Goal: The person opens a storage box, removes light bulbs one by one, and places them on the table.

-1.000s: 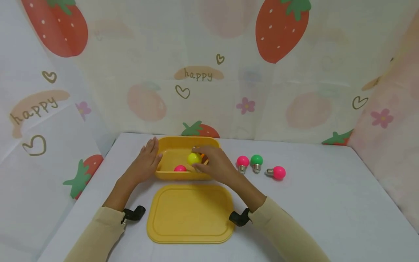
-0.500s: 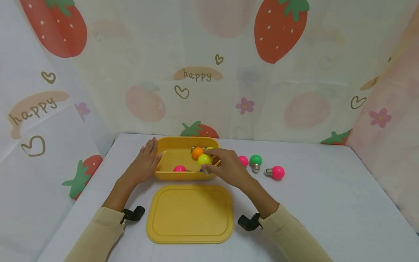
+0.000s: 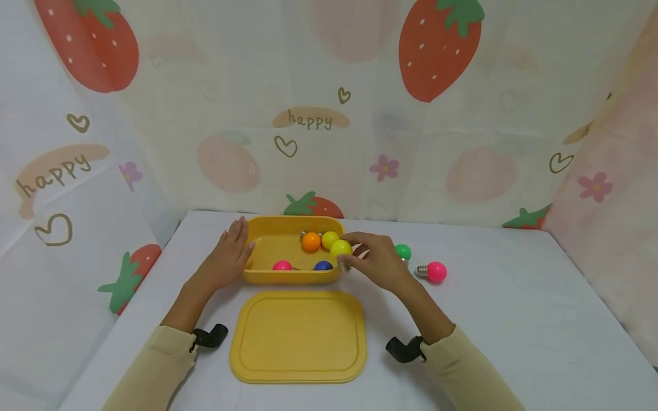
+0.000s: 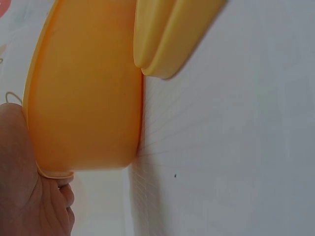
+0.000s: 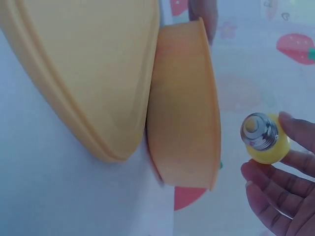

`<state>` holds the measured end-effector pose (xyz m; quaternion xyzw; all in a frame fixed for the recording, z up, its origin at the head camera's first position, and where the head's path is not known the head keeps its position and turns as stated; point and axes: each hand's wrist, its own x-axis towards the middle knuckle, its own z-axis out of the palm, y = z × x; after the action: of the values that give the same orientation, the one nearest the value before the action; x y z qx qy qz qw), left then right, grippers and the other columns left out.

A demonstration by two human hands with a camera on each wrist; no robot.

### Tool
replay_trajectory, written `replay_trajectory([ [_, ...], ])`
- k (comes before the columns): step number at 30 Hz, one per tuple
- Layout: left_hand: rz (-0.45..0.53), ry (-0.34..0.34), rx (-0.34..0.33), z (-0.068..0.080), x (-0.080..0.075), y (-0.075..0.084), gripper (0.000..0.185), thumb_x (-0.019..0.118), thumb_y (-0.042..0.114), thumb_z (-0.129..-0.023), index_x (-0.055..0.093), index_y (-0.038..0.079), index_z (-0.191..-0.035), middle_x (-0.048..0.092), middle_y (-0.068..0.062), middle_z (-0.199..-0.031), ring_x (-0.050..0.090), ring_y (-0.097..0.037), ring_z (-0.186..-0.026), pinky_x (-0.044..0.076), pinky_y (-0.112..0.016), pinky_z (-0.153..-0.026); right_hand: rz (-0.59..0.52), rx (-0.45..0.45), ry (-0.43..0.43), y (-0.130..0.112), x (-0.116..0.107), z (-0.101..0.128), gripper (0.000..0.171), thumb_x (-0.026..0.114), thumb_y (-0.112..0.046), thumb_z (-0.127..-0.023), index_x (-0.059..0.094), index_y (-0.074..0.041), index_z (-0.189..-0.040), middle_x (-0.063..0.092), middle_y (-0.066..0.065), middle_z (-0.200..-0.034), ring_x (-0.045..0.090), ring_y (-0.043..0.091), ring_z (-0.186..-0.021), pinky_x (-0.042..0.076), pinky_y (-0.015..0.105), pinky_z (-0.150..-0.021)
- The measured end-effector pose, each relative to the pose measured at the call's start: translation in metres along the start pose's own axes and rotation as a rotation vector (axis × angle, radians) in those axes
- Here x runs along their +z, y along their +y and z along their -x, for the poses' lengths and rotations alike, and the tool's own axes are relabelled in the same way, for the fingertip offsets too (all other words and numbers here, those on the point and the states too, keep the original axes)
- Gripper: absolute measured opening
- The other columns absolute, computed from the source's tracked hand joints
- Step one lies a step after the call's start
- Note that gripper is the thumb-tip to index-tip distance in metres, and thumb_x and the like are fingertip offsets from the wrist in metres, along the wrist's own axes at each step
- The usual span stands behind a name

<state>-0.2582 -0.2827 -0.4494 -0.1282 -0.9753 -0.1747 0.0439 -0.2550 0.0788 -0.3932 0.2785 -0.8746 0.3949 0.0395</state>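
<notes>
My right hand (image 3: 377,260) pinches a yellow light bulb (image 3: 341,249) between thumb and fingers at the right rim of the yellow box (image 3: 293,277). In the right wrist view the metal screw base of that yellow bulb (image 5: 266,137) faces the camera. My left hand (image 3: 229,257) lies with straight fingers against the box's left end; in the left wrist view the palm (image 4: 29,196) is at the rim. Inside the box are an orange bulb (image 3: 311,241), another yellow bulb (image 3: 330,240), a pink bulb (image 3: 282,266) and a blue bulb (image 3: 323,266), the last two partly hidden by the front wall.
A yellow lid (image 3: 298,337) lies flat on the white table in front of the box. To the right are a green bulb (image 3: 403,252), partly behind my right hand, and a pink bulb (image 3: 437,272) on its side. Strawberry-print cloth (image 3: 319,160) hangs behind.
My right hand has moved right with the yellow bulb, from inside the box to its right rim. It now covers the nearer pink bulb on the table. The left hand stays put.
</notes>
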Motion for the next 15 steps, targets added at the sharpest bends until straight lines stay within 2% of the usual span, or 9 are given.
replay_trajectory([
  [9, 0.008, 0.001, 0.005, -0.001, 0.0, -0.002, 0.067, 0.03, 0.031, -0.112, 0.006, -0.013, -0.156, 0.003, -0.029, -0.166, 0.001, -0.043, -0.154, 0.005, -0.059, -0.122, -0.047, 0.051, 0.038, 0.013, -0.019, 0.002, 0.044, 0.08, -0.024, -0.09, 0.069, -0.01, -0.13, 0.073, 0.007, -0.118, 0.071, 0.022, -0.089, 0.061, 0.031, -0.071],
  [15, 0.018, 0.021, 0.016, 0.0, 0.001, -0.002, 0.069, 0.031, 0.032, -0.111, 0.007, -0.014, -0.156, 0.004, -0.029, -0.166, 0.003, -0.044, -0.154, 0.006, -0.059, -0.122, -0.045, 0.078, 0.062, 0.021, -0.03, 0.004, 0.043, 0.081, -0.023, -0.089, 0.07, -0.009, -0.129, 0.073, 0.009, -0.116, 0.072, 0.023, -0.089, 0.061, 0.033, -0.072],
])
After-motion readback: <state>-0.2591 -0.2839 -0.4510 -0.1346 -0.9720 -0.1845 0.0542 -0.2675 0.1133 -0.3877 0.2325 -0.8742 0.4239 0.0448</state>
